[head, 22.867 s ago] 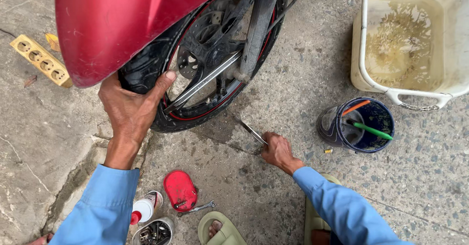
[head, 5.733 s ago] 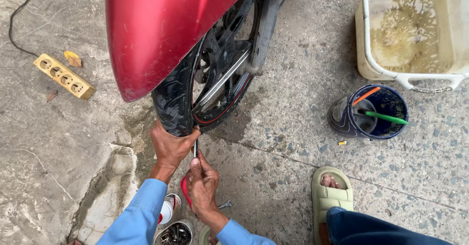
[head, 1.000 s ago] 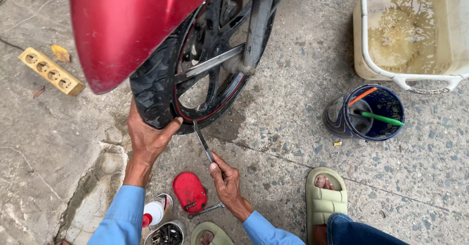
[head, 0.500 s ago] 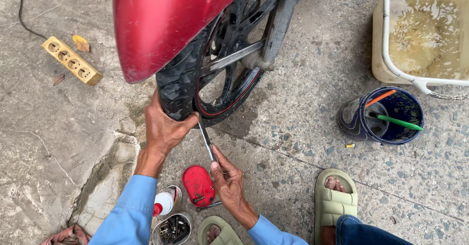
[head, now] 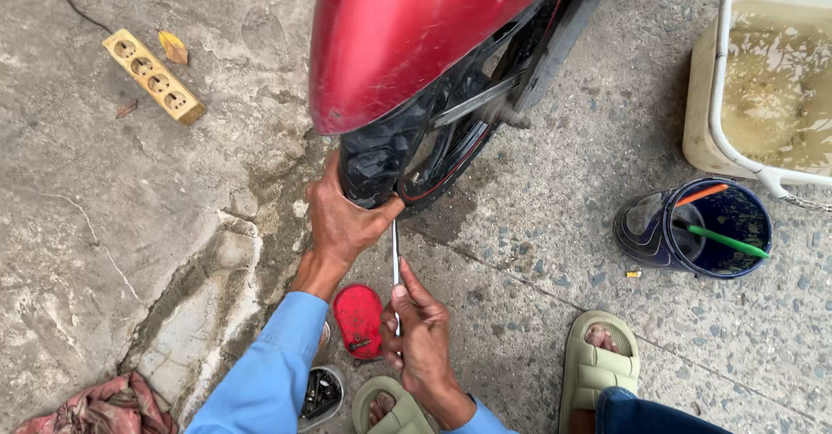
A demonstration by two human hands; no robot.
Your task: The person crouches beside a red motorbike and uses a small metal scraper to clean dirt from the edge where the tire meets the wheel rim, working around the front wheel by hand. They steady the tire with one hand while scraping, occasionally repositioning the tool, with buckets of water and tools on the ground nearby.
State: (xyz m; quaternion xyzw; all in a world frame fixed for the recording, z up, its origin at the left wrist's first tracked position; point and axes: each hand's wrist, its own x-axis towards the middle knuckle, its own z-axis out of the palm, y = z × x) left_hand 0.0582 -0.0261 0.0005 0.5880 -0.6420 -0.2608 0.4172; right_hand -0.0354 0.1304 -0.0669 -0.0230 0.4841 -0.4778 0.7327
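1. Tyre (head: 374, 152) is sitting on the rear wheel under the red fender (head: 407, 35), its bottom edge meeting the concrete floor (head: 130, 226).
2. Left hand (head: 342, 217) is cupping the tyre's lower tread, fingers curled closed around it, thumb on the right side.
3. Right hand (head: 420, 339) is gripping a thin metal tool (head: 396, 252) in a closed fist, shaft pointing up, tip touching the tyre just beside the left thumb.
4. Step, as I judge it: working the tool tip into the tread or bead while the left hand is steadying the tyre. Next move is calling for firm pressure along the shaft, keeping the tip clear of the left thumb.
5. Red cap (head: 359, 317) is lying between the forearms, small tin of parts (head: 321, 392) just below it.
6. Farther out: dark bucket (head: 698, 226) with sticks, white tub (head: 763, 79) of murky water, yellow power strip (head: 153, 76), rag (head: 95, 408), green sandals (head: 594, 366).
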